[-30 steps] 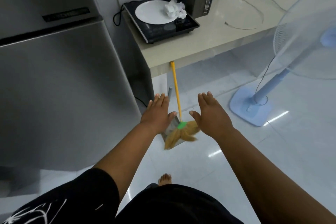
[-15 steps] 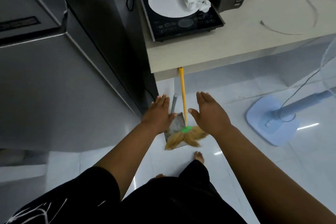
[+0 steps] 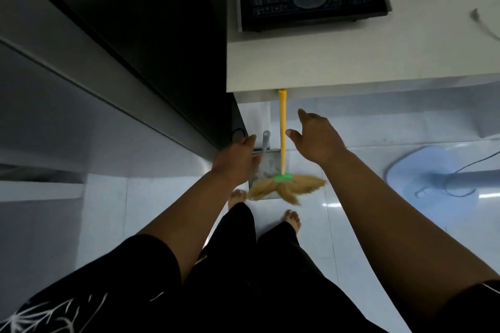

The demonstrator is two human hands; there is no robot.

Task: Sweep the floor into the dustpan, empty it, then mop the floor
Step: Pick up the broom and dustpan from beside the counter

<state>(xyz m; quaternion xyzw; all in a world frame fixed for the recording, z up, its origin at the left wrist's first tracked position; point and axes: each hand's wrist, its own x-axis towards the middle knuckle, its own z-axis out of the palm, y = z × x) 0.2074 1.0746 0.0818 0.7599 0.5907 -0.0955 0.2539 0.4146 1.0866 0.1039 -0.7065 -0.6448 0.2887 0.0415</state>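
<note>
A glossy white tiled floor (image 3: 351,238) is shown between a steel refrigerator (image 3: 81,121) at left and a pale stone surface (image 3: 351,62), on which a black induction cooker (image 3: 311,8) is set; a blue fan base (image 3: 405,170) is seen at right.

Left hand (image 3: 238,155), right hand (image 3: 316,138) empty, flanking broom (image 3: 282,130); dustpan (image 3: 266,165) behind.

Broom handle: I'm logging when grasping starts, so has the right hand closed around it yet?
No, the right hand is open beside the yellow broom handle, its fingers not curled round it.
</note>
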